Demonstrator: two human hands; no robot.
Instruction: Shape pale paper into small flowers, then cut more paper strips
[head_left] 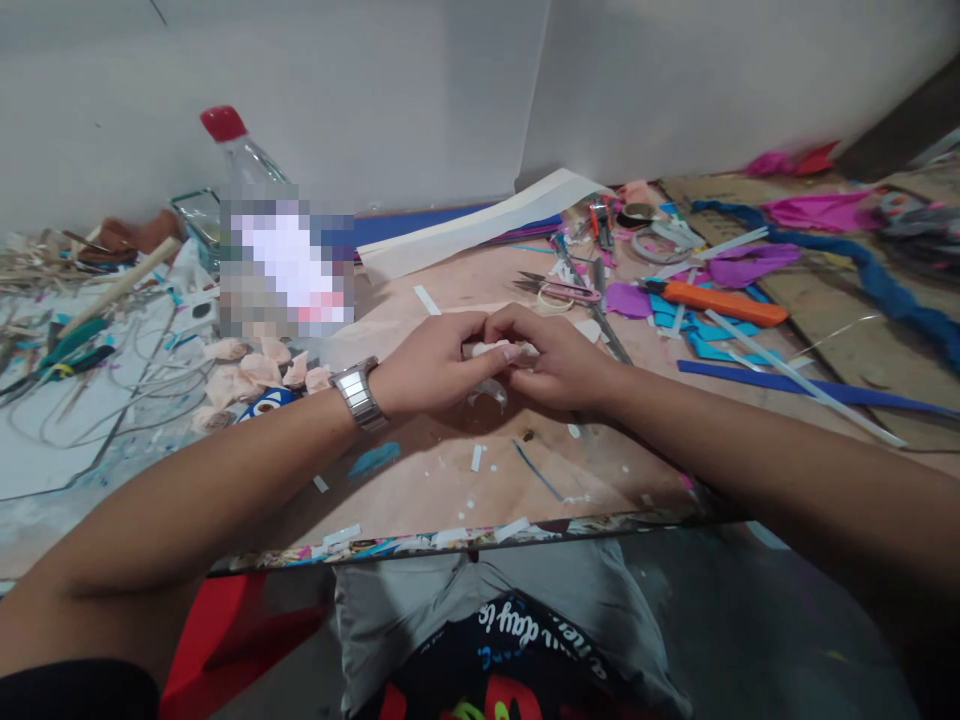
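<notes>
My left hand [439, 360] and my right hand [562, 360] meet over the middle of the table, fingers bent inward. Between them they pinch a small whitish rolled piece of paper [527, 355], mostly covered by the fingers. Just under the hands shows a pale curled strip [491, 396], partly hidden. A metal watch [360, 393] is on my left wrist. Several peach-coloured crumpled paper pieces [259, 368] lie left of my left hand. Beyond my right hand are pink-handled scissors [566, 290] and an orange cutter knife [726, 302].
A red-capped bottle [255, 165], partly blurred out, stands at the back left. Green-handled pliers [71, 345] lie among cords and sticks at far left. A long cream paper strip [480, 228] lies at the back. Coloured scraps and a blue strip [810, 385] spread across the right.
</notes>
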